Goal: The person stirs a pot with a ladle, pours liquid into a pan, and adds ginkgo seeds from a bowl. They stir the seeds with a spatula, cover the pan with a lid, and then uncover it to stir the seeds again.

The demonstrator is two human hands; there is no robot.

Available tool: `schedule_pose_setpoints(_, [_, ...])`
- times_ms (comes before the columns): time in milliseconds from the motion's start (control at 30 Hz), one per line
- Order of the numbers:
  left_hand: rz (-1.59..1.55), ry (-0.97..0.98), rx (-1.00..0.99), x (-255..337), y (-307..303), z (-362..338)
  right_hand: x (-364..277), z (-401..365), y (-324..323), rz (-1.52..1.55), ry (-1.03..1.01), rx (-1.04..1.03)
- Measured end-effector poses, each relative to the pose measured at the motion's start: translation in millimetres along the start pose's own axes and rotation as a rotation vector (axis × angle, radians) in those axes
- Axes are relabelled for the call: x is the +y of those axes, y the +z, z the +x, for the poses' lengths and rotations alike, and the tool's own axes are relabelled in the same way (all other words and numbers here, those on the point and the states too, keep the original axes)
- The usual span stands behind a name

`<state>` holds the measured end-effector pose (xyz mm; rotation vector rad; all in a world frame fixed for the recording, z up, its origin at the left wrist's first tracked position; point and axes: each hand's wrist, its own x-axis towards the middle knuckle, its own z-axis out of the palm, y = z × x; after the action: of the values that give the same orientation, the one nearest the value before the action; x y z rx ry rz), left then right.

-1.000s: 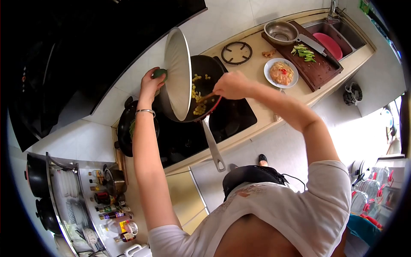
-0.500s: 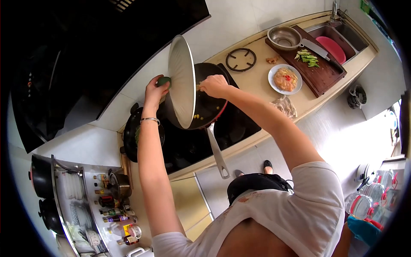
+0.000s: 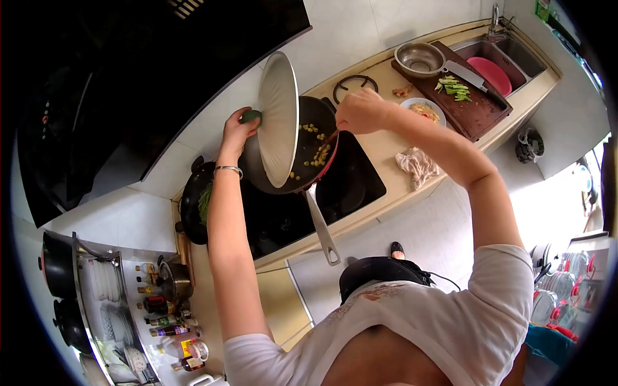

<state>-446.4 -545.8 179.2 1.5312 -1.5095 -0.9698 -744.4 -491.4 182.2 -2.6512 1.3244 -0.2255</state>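
Note:
My left hand (image 3: 237, 131) grips the green knob (image 3: 251, 116) of a large pale lid (image 3: 278, 119) and holds it tilted on edge over the left side of a dark frying pan (image 3: 309, 152). The pan sits on the black hob and has yellow corn kernels (image 3: 313, 147) scattered in it. Its long metal handle (image 3: 321, 225) points toward me. My right hand (image 3: 360, 110) is closed on a wooden utensil (image 3: 331, 137) whose tip reaches into the pan from the right.
A black wok with greens (image 3: 198, 201) stands left of the pan. To the right are a plate of food (image 3: 425, 109), a crumpled cloth (image 3: 418, 166), a cutting board (image 3: 473, 106) with a knife and green slices, a steel bowl (image 3: 419, 58) and a sink. Bottles and dishes (image 3: 161, 309) sit lower left.
My right hand has moved right and back out of the pan's middle with the utensil, and the corn is spread anew. The lid stays raised in my left hand.

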Motion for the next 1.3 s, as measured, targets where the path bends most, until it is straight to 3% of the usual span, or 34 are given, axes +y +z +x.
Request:
schedule_pose_setpoints(100, [0.012,0.018,-0.025,-1,0,3,-6,5,-7,-0.078,-0.052,-0.057])
schedule_pose_setpoints(233, [-0.010,0.029,-0.014,-4,-2,1,-5,41,50,-0.099,-0.027,-0.099])
schedule_pose_setpoints(333, [-0.004,0.012,0.007,-1,-13,-8,4,63,75,0.108,0.149,0.156])
schedule_pose_setpoints(433, [-0.035,-0.006,0.022,-4,-26,-16,4,85,98,0.224,0.180,0.266])
schedule_pose_setpoints(633, [-0.097,0.022,0.038,-4,-38,-26,-35,97,137,0.289,0.134,0.131])
schedule_pose_setpoints(767, [-0.075,0.023,0.035,-2,-35,-24,-39,50,116,0.289,0.026,0.092])
schedule_pose_setpoints(1000, [-0.012,0.010,0.037,-6,-21,-14,-17,-7,25,0.144,-0.046,-0.011])
schedule_pose_setpoints(1100, [-0.037,0.055,0.002,-7,-14,-9,-24,2,38,0.108,-0.046,-0.055])
schedule_pose_setpoints(1300, [0.030,0.059,0.021,-3,-12,-10,-26,65,109,0.215,0.071,0.166])
